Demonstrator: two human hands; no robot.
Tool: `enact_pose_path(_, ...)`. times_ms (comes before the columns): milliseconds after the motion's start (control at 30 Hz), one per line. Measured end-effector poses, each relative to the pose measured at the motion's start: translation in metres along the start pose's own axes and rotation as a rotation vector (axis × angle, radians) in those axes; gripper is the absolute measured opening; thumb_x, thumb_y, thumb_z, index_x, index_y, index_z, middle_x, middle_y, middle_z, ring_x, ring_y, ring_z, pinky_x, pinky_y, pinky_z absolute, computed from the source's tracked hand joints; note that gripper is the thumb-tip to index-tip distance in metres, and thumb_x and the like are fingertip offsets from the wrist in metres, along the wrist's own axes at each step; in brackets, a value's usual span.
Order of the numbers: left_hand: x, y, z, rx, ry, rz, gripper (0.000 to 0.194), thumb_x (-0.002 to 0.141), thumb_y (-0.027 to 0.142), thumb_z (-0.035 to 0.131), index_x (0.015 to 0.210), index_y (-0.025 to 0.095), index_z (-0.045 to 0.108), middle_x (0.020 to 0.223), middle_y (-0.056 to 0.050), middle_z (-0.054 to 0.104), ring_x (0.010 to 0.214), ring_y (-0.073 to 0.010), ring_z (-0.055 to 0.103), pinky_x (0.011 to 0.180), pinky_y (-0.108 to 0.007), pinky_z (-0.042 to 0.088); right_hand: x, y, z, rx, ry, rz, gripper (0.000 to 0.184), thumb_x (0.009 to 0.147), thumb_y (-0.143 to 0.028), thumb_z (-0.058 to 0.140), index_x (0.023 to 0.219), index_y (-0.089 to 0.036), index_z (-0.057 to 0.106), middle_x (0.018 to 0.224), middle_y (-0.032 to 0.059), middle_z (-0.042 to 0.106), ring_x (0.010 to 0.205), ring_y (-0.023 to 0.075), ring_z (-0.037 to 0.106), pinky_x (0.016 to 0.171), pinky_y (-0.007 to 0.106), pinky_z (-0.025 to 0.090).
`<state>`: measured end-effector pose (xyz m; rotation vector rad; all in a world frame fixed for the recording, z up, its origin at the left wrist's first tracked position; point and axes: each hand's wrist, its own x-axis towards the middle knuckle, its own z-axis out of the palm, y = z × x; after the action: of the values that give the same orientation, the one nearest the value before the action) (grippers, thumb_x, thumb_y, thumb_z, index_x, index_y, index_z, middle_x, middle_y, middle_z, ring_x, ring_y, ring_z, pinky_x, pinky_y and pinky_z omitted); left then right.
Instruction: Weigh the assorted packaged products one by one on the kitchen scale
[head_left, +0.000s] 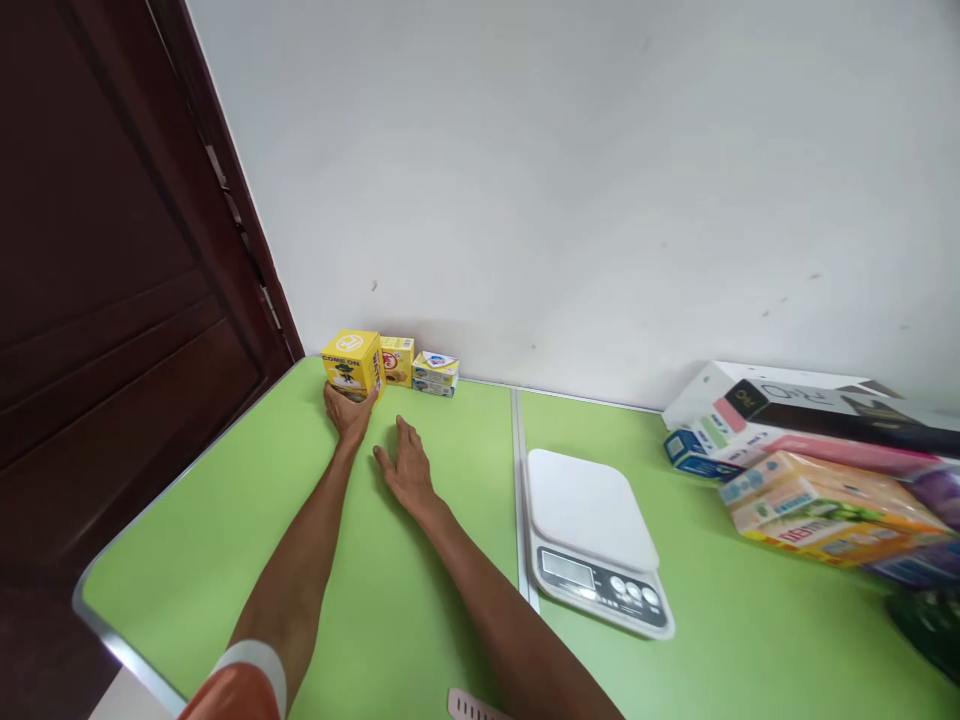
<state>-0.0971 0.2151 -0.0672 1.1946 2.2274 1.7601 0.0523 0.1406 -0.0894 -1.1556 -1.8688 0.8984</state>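
Note:
My left hand (349, 408) grips the lower part of a yellow cube-shaped box (352, 362) with a dark cartoon figure printed on its front. The box is upright at the far left corner of the table, near the wall. To its right, and partly behind it, stands a smaller yellow box (400, 362). Beside that lie two small yellow, white and blue boxes (436, 372), one stacked on the other. My right hand (409, 468) is over the table just in front of these boxes, fingers apart, holding nothing.
A white kitchen scale (596, 535) rests right of the seam in the green table (240, 530). Farther right are a long black, white and pink box (832, 425), a small blue box (694, 455) and an orange package (825, 508). A dark door (112, 250) borders the left side.

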Motion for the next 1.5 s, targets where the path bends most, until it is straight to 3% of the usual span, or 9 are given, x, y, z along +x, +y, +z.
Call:
enact_pose_path(133, -0.009, 0.004, -0.008, 0.021, 0.006, -0.063, 0.078, 0.066, 0.04, 0.09, 0.124, 0.021, 0.043, 0.128, -0.014, 0.058, 0.133, -0.0322, 0.057, 0.115, -0.051, 0.044, 0.003, -0.001, -0.002, 0.071, 0.03, 0.072, 0.082, 0.096, -0.056, 0.051, 0.163, -0.013, 0.029, 0.169, 0.0214, 0.036, 0.16, 0.0396, 0.029, 0.13, 0.065, 0.019)
enact_pose_path(300, -0.055, 0.015, -0.041, 0.029, -0.098, -0.045, 0.074, 0.059, 0.04, 0.093, 0.111, 0.024, 0.043, 0.116, -0.008, 0.061, 0.117, -0.0291, 0.064, 0.101, -0.047, 0.054, -0.013, -0.011, -0.011, 0.191, 0.061, 0.108, 0.087, 0.095, -0.07, 0.05, 0.161, -0.015, 0.035, 0.166, 0.0211, 0.041, 0.158, 0.0387, 0.031, 0.13, 0.059, 0.024)
enact_pose_path(500, -0.121, 0.031, -0.092, 0.05, -0.224, -0.022, 0.078, 0.056, 0.042, 0.094, 0.111, 0.025, 0.041, 0.115, -0.009, 0.063, 0.107, -0.0299, 0.069, 0.091, -0.047, 0.058, -0.065, -0.027, -0.031, 0.244, -0.002, 0.022, 0.1, 0.087, -0.069, 0.067, 0.165, -0.023, 0.025, 0.162, 0.0172, 0.039, 0.154, 0.0346, 0.038, 0.127, 0.051, 0.034)
enact_pose_path(667, -0.153, 0.059, -0.106, -0.105, -0.268, 0.023, 0.072, 0.057, 0.049, 0.093, 0.105, 0.025, 0.045, 0.107, -0.008, 0.068, 0.099, -0.0315, 0.072, 0.088, -0.05, 0.061, -0.111, -0.031, -0.067, 0.216, 0.013, -0.053, 0.095, 0.09, -0.064, 0.067, 0.165, -0.026, 0.025, 0.162, 0.0169, 0.037, 0.154, 0.0363, 0.035, 0.127, 0.054, 0.035)
enact_pose_path(767, -0.164, 0.088, -0.098, -0.201, -0.33, 0.126, 0.073, 0.059, 0.051, 0.092, 0.11, 0.024, 0.046, 0.111, -0.01, 0.069, 0.104, -0.0332, 0.073, 0.091, -0.052, 0.062, -0.125, -0.036, -0.114, 0.126, 0.143, -0.149, 0.086, 0.094, -0.059, 0.064, 0.164, -0.023, 0.029, 0.16, 0.0199, 0.04, 0.151, 0.0368, 0.04, 0.124, 0.057, 0.039)
enact_pose_path(900, -0.176, 0.138, -0.078, -0.325, -0.585, 0.306, 0.079, 0.061, 0.045, 0.093, 0.122, 0.022, 0.048, 0.123, -0.014, 0.07, 0.114, -0.0318, 0.072, 0.099, -0.05, 0.061, -0.134, -0.042, -0.193, -0.032, 0.435, -0.143, 0.088, 0.089, -0.059, 0.072, 0.161, -0.025, 0.036, 0.163, 0.0173, 0.04, 0.154, 0.0408, 0.033, 0.124, 0.066, 0.034)
enact_pose_path(1033, -0.19, 0.177, -0.049, -0.4, -0.849, 0.432, 0.07, 0.069, 0.038, 0.09, 0.125, 0.022, 0.051, 0.13, -0.014, 0.07, 0.118, -0.0294, 0.072, 0.105, -0.048, 0.059, -0.146, -0.031, -0.248, 0.0, 0.472, -0.055, 0.064, 0.089, -0.059, 0.07, 0.142, -0.025, 0.057, 0.136, 0.0143, 0.066, 0.13, 0.0373, 0.057, 0.108, 0.06, 0.051)
enact_pose_path(1233, -0.198, 0.189, -0.006, -0.521, -1.147, 0.401, 0.074, 0.069, 0.032, 0.092, 0.128, 0.02, 0.05, 0.138, -0.016, 0.067, 0.13, -0.0299, 0.066, 0.113, -0.05, 0.053, -0.16, 0.002, -0.268, 0.037, 0.509, 0.009, 0.047, 0.093, -0.052, 0.062, 0.127, -0.021, 0.064, 0.122, 0.0123, 0.074, 0.107, 0.0294, 0.07, 0.091, 0.045, 0.058)
enact_pose_path(1500, -0.197, 0.172, 0.011, -0.575, -1.258, 0.307, 0.083, 0.068, 0.036, 0.094, 0.136, 0.019, 0.05, 0.147, -0.019, 0.062, 0.138, -0.0331, 0.06, 0.117, -0.053, 0.049, -0.157, 0.025, -0.26, -0.032, 0.523, -0.016, 0.046, 0.094, -0.047, 0.061, 0.131, -0.02, 0.063, 0.127, 0.0158, 0.072, 0.117, 0.033, 0.068, 0.099, 0.051, 0.056)
